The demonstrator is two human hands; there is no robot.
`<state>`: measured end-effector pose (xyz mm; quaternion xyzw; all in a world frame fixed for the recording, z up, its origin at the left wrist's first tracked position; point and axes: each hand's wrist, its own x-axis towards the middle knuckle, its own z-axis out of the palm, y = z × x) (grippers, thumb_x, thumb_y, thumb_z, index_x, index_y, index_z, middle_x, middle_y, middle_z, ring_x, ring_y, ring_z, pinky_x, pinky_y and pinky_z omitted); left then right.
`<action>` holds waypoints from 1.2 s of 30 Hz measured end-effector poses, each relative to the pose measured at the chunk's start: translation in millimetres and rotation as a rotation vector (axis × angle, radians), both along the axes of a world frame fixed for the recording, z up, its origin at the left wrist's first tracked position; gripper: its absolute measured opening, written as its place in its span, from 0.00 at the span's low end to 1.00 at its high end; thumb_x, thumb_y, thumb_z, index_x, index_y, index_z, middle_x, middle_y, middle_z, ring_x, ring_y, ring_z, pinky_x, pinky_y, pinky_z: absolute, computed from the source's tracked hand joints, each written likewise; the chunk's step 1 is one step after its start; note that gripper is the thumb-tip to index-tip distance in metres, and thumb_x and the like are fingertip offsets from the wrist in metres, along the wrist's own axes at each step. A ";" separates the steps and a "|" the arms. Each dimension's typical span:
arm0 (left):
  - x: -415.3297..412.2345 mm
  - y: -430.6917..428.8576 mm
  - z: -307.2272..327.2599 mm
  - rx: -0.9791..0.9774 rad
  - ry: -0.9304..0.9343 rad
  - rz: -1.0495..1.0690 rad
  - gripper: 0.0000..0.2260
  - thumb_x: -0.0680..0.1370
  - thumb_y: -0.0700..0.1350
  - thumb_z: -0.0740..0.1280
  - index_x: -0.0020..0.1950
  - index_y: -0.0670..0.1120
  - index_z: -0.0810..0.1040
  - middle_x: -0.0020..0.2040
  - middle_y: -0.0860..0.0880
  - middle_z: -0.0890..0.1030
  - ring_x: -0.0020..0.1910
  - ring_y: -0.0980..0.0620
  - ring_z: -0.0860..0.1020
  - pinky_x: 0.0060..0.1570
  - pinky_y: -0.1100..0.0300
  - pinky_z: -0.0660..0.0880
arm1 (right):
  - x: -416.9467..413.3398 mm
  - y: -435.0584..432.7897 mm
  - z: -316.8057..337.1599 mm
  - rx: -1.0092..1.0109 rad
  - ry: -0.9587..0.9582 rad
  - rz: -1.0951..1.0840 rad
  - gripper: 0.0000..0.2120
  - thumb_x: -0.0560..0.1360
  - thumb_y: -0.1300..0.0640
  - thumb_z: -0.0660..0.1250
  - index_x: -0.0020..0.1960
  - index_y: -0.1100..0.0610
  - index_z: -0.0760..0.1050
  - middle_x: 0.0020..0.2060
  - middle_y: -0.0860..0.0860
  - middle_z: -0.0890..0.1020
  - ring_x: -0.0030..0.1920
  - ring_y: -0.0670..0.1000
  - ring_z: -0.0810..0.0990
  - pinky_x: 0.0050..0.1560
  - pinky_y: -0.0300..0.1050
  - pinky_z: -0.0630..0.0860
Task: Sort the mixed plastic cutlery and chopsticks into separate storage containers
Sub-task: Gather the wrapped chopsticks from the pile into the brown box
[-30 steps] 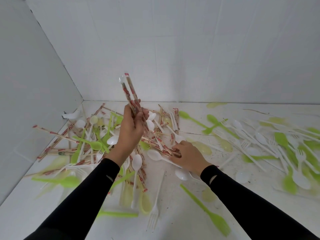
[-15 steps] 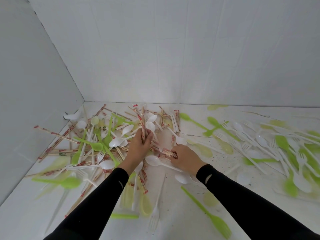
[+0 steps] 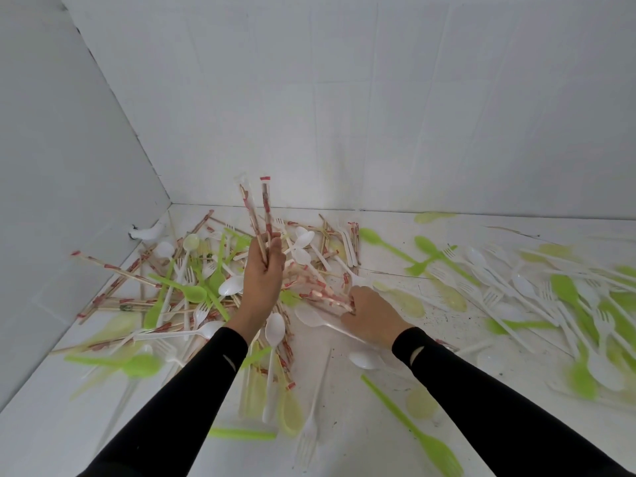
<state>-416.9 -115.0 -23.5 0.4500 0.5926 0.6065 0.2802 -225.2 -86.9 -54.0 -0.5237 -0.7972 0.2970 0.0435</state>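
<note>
Wrapped chopsticks in red-printed clear sleeves stand nearly upright at 12 o'clock, gripped by the left hand; more wrapped pairs lie fanned, ends under the right hand's curled fingers; a mixed heap of chopsticks, spoons and forks sprawls at 10 o'clock; white and green cutlery lies scattered at 3 o'clock.

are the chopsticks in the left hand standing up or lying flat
Standing up, leaning a little left: the left hand grips the wrapped chopsticks by their lower ends, tips raised above the pile.
</note>
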 end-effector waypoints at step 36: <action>17.1 19.5 -47.2 -0.350 1.237 -0.678 0.11 0.79 0.52 0.67 0.59 0.53 0.83 0.53 0.55 0.80 0.55 0.55 0.76 0.44 0.61 0.72 | 51.7 65.8 24.1 -0.228 0.595 -0.467 0.09 0.81 0.48 0.60 0.54 0.54 0.71 0.33 0.50 0.66 0.28 0.48 0.64 0.26 0.42 0.68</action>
